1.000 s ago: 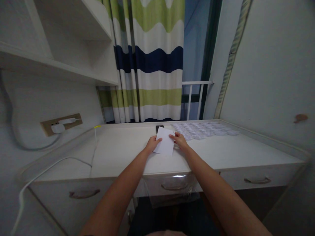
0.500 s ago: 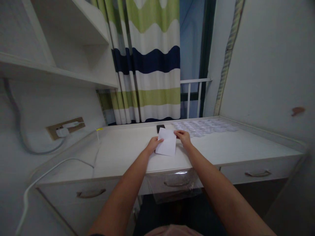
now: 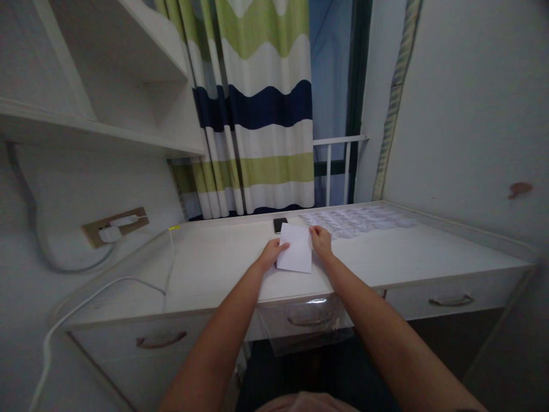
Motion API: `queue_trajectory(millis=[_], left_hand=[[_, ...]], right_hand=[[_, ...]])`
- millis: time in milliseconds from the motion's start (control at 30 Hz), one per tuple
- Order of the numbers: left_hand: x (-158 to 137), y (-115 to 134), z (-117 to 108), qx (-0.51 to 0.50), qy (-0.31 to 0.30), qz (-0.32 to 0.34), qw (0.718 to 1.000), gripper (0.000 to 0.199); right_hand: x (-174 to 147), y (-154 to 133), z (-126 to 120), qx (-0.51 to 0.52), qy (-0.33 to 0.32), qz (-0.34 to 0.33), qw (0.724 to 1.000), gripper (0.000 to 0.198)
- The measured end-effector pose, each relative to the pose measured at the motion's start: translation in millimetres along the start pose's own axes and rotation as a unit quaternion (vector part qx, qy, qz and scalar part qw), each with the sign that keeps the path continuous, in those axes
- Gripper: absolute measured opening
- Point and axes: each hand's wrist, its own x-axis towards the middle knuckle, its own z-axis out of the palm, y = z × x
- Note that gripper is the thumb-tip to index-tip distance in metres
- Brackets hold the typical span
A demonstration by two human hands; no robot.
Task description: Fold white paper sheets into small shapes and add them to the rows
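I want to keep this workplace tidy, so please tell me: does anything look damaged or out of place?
Two things stand out. The right wall bears a reddish-brown mark, odd on its pale surface; whether stain or damage, I cannot tell. Clear plastic hangs at the front of the desk, oddly across the middle drawer handle.

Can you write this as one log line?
left hand: holds white paper | right hand: at paper's upper right corner | white desk: below hands
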Motion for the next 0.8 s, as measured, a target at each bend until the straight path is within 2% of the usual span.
queue_trajectory(millis=[200, 467, 567, 667, 733, 800], left_hand=[[-1.5, 3.0, 5.2, 0.007, -0.004, -0.001, 1.0, 0.031], [-2.9, 5.5, 8.1, 0.013, -0.029, -0.025, 0.999, 0.029], [-1.4, 3.2, 3.0, 0.009, -0.024, -0.027, 0.999, 0.029], [1.2, 1.1, -6.0, 0.002, 0.01, -0.011, 1.0, 0.027], [2.5, 0.9, -10.6, -0.009, 0.038, 0.002, 0.999, 0.027], [2.7, 2.1, -12.4, -0.025, 0.055, 0.013, 0.998, 0.027]], right_hand=[[-6.7, -10.6, -1.3, -0.109, 0.026, 0.017, 0.994, 0.03], [-4.7, -8.4, -5.8, -0.118, 0.079, 0.038, 0.989, 0.028], [0.1, -1.6, -9.6, -0.055, 0.12, 0.079, 0.988, 0.027], [5.5, 3.7, -12.6, 0.047, 0.166, 0.172, 0.97, 0.029], [6.2, 2.8, -10.6, 0.137, 0.123, 0.175, 0.967, 0.03], [3.7, -1.4, -5.4, 0.214, 0.018, 0.196, 0.957, 0.036]])
